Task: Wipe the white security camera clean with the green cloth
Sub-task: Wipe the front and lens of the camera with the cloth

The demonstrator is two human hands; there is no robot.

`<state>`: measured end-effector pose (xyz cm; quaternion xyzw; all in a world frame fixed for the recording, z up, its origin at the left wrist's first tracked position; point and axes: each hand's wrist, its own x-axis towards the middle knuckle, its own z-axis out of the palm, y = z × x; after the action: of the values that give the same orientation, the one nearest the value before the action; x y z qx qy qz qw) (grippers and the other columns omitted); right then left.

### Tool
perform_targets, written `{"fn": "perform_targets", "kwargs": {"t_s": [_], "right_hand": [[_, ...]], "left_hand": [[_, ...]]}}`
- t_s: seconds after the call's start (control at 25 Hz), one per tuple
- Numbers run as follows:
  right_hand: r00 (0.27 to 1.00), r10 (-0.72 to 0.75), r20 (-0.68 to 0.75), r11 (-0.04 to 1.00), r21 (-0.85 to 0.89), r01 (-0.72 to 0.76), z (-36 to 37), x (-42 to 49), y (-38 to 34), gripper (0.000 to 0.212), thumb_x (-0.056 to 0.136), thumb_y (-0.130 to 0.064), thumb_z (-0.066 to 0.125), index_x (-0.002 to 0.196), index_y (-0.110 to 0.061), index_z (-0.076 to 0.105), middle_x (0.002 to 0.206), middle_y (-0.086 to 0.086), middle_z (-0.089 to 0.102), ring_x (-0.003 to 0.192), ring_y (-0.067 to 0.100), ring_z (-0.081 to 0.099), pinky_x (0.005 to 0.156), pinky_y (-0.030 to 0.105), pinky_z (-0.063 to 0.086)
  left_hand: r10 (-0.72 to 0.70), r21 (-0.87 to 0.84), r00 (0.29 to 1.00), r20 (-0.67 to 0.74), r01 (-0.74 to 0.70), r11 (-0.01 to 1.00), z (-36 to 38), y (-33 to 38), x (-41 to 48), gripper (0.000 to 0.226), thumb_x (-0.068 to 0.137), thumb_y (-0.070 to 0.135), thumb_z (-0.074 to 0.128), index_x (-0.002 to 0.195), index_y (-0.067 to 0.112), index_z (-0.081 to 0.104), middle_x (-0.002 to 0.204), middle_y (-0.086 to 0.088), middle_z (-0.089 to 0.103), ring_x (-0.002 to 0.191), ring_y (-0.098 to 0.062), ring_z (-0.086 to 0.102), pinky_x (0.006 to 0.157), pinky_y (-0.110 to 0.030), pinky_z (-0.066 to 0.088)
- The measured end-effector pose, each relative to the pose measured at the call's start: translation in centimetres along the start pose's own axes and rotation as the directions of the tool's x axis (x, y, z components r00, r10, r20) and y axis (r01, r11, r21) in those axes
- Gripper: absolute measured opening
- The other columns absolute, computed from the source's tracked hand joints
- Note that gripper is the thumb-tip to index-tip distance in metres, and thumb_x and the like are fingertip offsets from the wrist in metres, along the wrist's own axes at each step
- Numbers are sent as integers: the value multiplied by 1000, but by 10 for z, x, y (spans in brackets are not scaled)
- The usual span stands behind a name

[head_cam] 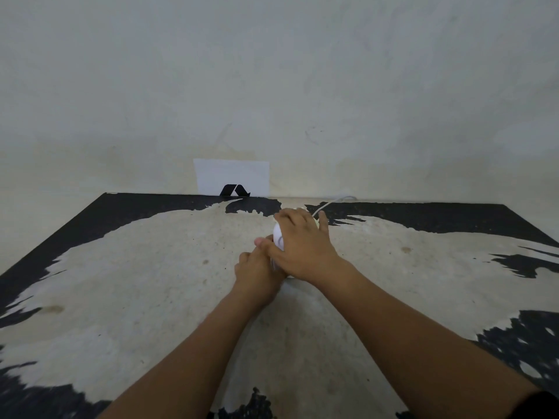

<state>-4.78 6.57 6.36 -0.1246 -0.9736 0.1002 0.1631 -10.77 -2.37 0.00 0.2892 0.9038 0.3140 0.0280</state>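
On the worn, flaking black table (121, 267), both hands' fingers (287, 220) curled around smooth rounded white security camera (278, 235).

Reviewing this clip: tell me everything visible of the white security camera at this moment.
Only a small part of the white security camera shows: a smooth, rounded, glossy-looking white shell between the two hands. The right hand covers it from above; the left hand grips it lower down. It sits toward the back of the worn black-and-beige table. A thin white cable runs back from behind the right hand. No lens or green cloth is visible.
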Motion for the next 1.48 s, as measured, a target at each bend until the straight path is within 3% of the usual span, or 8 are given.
{"fn": "perform_targets", "kwargs": {"t_s": [0.16, 0.24, 0.32, 0.44, 0.64, 0.96, 1.2, 1.48], "right_hand": [[999, -36, 35, 999, -2, 36, -8, 3, -5, 68, 89, -68, 16, 145, -32, 29, 147, -8, 44, 148, 25, 12, 113, 61, -13], [999, 22, 48, 987, 155, -29, -10, 8, -3, 66, 90, -65, 11, 149, -36, 9, 144, -8, 50, 149, 25, 9, 113, 58, -15], [994, 85, 73, 920, 378, -106, -13, 9, -1, 67, 92, -61, 11, 150, -33, -2, 144, -6, 50, 148, 21, 14, 115, 54, -13], [982, 160, 96, 655, 734, -179, -16, 11, 1, 64, 95, -55, 15, 150, -32, -5, 155, -2, 34, 144, 19, 26, 116, 36, 12], [927, 369, 66, 255, 952, -169, -14, -6, 19, 53, 98, -50, 23, 146, -30, 25, 149, 0, 39, 137, 16, 35, 105, 29, 27], [914, 382, 135, 343, 898, -276, 2, -19, 31, 32, 96, -44, 42, 120, -33, 60, 119, -11, 61, 111, 9, 56, 101, 46, 47], [894, 401, 200, 311, 888, -338, -6, -9, 30, 17, 92, -39, 54, 104, -27, 58, 108, -6, 60, 97, 15, 59, 83, 46, 54], [893, 399, 208, 320, 881, -348, -4, -7, 32, 20, 93, -36, 53, 110, -26, 55, 107, -9, 57, 94, 10, 56, 84, 49, 53]], "left_hand": [[-37, -84, 998, 43, 41, 996, -12, 3, -2, 69, 79, 46, 57, 139, 30, 27, 130, -6, 59, 115, -34, 55, 95, -48, 44], [-42, -336, 998, -41, 25, 942, -26, 1, -7, 88, 77, 35, 69, 146, 21, 16, 139, -8, 50, 125, -28, 50, 102, -42, 41], [83, -416, 986, -147, -138, 899, -45, 6, -9, 76, 86, 18, 59, 148, 18, 15, 151, -5, 36, 136, -16, 36, 106, -26, 30], [259, -436, 965, -51, -254, 863, -62, 23, -2, 63, 91, 8, 39, 149, 25, 20, 155, 5, 31, 133, 3, 29, 102, -11, 24], [313, -311, 948, 59, -281, 908, -57, 27, 1, 47, 98, 25, 37, 145, 29, 32, 154, 5, 33, 138, -7, 31, 106, -17, 20], [73, -493, 993, 93, -18, 870, -29, 15, -21, 49, 94, 55, 23, 135, 34, 41, 137, 2, 52, 122, -14, 48, 94, -26, 30], [55, -670, 998, 23, -26, 742, -39, 29, -17, 48, 96, 52, 21, 131, 34, 48, 134, 8, 50, 124, -8, 45, 107, -29, 33], [6, -577, 996, 88, 46, 815, -50, 34, 2, 60, 94, 56, 21, 123, 22, 61, 122, -1, 62, 109, -13, 54, 89, -26, 35]]}}
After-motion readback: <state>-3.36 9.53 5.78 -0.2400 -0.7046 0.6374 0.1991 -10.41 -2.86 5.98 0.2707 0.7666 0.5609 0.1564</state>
